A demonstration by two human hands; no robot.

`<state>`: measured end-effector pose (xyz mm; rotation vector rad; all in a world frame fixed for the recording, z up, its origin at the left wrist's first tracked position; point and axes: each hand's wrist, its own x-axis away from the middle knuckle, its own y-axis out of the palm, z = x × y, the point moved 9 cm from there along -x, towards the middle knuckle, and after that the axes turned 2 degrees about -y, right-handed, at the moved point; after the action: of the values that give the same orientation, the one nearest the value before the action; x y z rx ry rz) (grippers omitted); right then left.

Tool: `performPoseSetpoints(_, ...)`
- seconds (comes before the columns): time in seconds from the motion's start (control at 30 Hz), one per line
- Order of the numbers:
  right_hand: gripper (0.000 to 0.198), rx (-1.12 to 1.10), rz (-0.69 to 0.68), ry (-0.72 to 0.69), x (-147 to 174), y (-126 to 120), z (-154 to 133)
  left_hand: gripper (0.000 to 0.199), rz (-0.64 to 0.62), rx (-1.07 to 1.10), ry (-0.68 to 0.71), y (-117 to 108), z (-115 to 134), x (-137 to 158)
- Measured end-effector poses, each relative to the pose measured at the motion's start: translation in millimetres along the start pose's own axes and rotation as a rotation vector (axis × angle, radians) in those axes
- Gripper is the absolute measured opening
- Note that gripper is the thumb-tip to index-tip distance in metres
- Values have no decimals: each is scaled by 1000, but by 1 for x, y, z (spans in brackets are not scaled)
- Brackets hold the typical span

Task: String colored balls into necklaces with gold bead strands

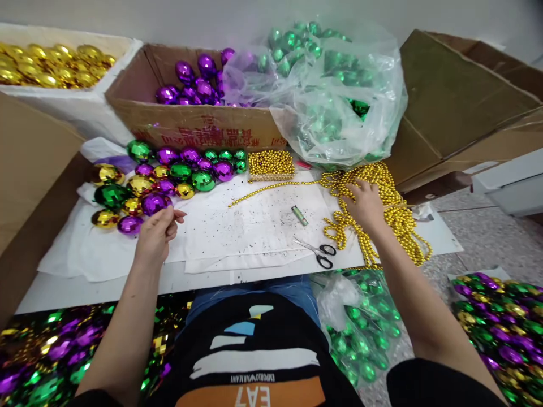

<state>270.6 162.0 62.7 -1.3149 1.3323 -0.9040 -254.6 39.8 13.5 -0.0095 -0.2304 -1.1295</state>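
Observation:
My left hand (156,234) is closed in a pinch beside a purple mirrored ball (153,203); what it holds, if anything, is too small to make out. Around that ball lie several green, gold and purple balls, among them a dark green ball (112,195). My right hand (363,203) rests over a heap of gold bead strands (399,220), its fingers apart and touching the beads. From the heap, one bead strand (271,186) runs left across the white cloth (237,237). Black-handled scissors (321,253) and a small green lighter-like tube (299,215) lie between my hands.
Behind stand a clear box of loose gold beads (271,164), a cardboard box (186,121) of purple balls, a white foam box (91,107) of gold balls and a plastic bag (339,107) of green balls. An open carton (449,102) stands right. Finished-looking ball clusters (504,328) lie low right.

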Motion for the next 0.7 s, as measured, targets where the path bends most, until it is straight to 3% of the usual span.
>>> performPoseSetpoints(0.07, 25, 49, -220, -89, 41, 31, -24, 32, 22, -57, 57, 6, 1, 0)
performPoseSetpoints(0.13, 16, 40, -349, -143, 86, 56, -41, 26, 20, -129, 97, 14, 3, 0)
performPoseSetpoints(0.2, 20, 83, -404, -156, 121, 75, -50, 22, -12, -226, 150, 26, 9, 1)
performPoseSetpoints(0.27, 27, 118, -371, -144, 141, 83, -52, 18, -52, -330, 248, 43, 24, 6)
performPoseSetpoints(0.5, 50, 161, -303, -184, 153, 84, -49, 15, -128, -465, 658, 101, 107, 45)
performPoseSetpoints(0.6, 48, 81, -299, -162, 157, 81, -45, 16, -152, -495, 751, 109, 126, 58)
performPoseSetpoints(0.7, 45, -144, -266, -88, 155, 75, -35, 15, -156, -511, 784, 105, 131, 64)
